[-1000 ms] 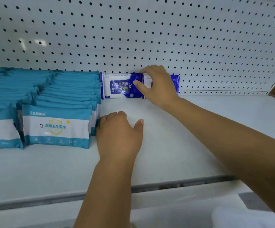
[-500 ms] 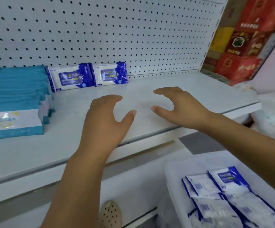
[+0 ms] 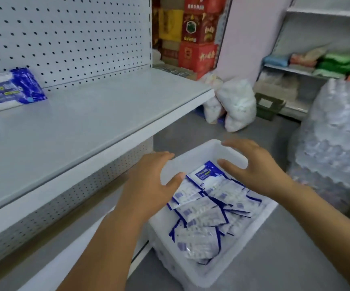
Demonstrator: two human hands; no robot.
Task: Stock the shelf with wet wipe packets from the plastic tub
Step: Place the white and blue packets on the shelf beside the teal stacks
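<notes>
Both hands empty, fingers spread: left hand (image 3: 149, 181) and right hand (image 3: 251, 164) over plastic tub (image 3: 201, 274) of wet wipe packets (image 3: 203, 211). One packet (image 3: 12, 91) on shelf (image 3: 98, 114).

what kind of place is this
Probably a small shop or its stockroom: a pegboard-backed display shelf holding a wet wipe packet, stacked red cartons beyond it, and what look like shrink-wrapped bottle packs on the floor.

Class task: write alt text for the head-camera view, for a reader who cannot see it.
A person's left hand and right hand hover, open and empty, over a white tub of blue-and-white wipe packets. To the left, a blue packet leans against the pegboard of a white shelf.
</notes>
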